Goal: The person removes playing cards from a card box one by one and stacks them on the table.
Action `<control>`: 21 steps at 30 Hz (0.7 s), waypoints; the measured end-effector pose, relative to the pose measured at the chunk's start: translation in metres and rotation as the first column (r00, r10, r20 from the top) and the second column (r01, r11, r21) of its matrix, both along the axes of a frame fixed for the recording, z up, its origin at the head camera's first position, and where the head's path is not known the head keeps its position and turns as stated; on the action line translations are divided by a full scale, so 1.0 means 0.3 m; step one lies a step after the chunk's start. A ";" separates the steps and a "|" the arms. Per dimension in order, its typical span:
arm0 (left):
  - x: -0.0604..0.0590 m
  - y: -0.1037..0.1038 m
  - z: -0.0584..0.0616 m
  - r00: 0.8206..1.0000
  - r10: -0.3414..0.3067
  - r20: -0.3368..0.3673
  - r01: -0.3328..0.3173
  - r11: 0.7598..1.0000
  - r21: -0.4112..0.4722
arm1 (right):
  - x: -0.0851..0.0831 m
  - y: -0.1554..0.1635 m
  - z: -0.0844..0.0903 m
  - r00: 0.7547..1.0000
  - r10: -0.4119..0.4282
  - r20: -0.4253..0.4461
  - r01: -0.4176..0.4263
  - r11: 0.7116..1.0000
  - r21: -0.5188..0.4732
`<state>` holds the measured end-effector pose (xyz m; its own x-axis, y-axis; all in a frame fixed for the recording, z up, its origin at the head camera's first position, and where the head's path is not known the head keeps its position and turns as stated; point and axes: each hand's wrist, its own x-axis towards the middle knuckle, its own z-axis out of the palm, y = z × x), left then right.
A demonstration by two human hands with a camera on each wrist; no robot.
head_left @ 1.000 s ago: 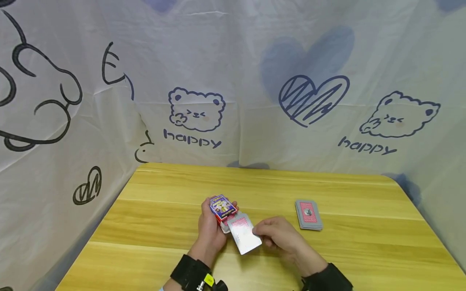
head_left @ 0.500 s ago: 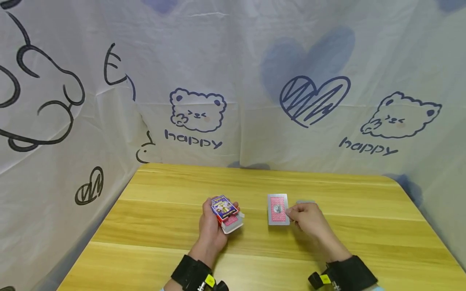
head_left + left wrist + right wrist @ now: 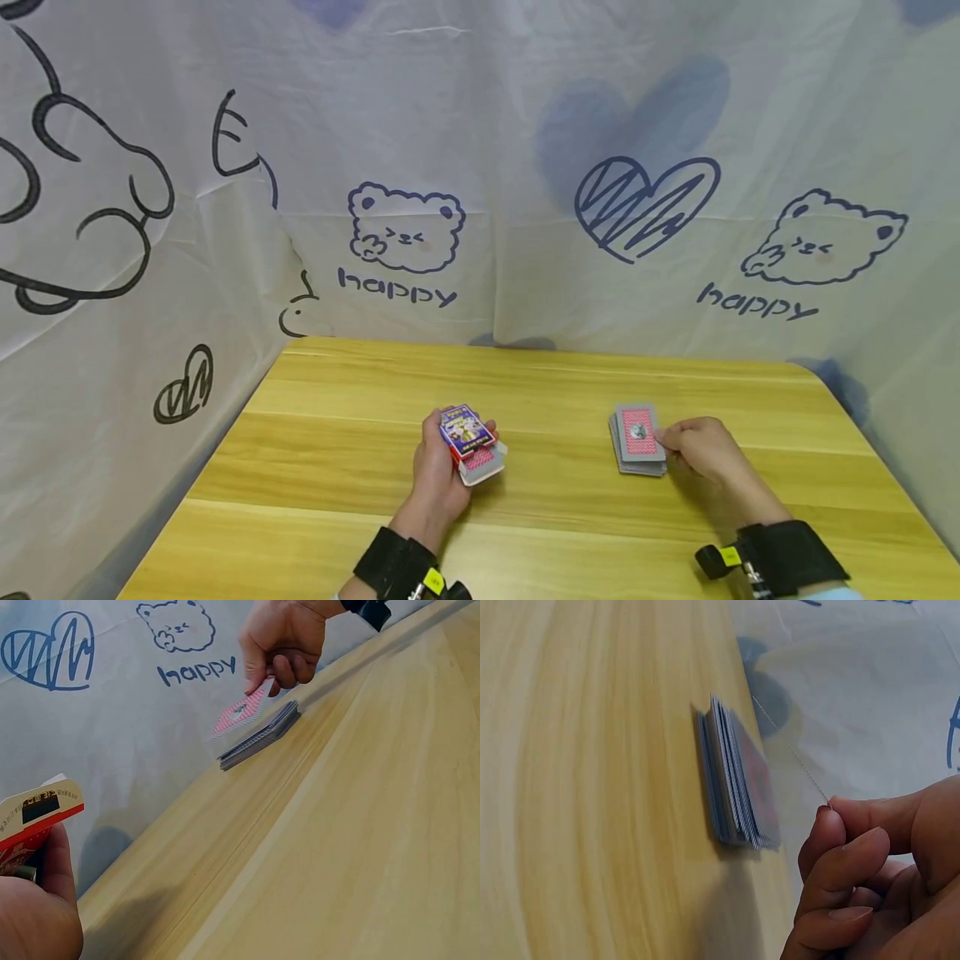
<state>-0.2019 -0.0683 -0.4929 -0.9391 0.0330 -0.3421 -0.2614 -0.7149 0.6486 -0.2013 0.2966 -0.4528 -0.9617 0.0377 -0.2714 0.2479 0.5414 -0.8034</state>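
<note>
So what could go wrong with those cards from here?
The right hand pinches a card by one edge above the pile, so it might slip and land askew. The pile's edges are uneven, so a nudge could spread it. The left hand holds the box with its end open and cards showing there; a tilt might let some slide out.

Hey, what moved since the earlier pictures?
The right hand carried a card from beside the box to the right and a little farther away. Now it holds the card just above the pile of cards, and it hasn't let go. The left hand still holds the open box in nearly the same spot, and the pile stayed on the table.
</note>
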 end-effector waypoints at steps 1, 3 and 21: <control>0.001 0.000 0.000 1.000 -0.003 0.000 0.003 1.000 0.000 | -0.003 0.006 -0.004 1.000 0.001 0.005 -0.001 1.000 -0.006; 0.001 -0.001 -0.001 1.000 -0.012 -0.004 0.012 1.000 -0.001 | -0.007 0.014 -0.009 1.000 -0.001 0.011 0.001 1.000 -0.008; -0.005 -0.002 -0.010 0.999 -0.031 -0.009 0.031 1.000 0.002 | -0.027 0.004 -0.068 0.999 -0.050 -0.008 0.051 0.987 0.154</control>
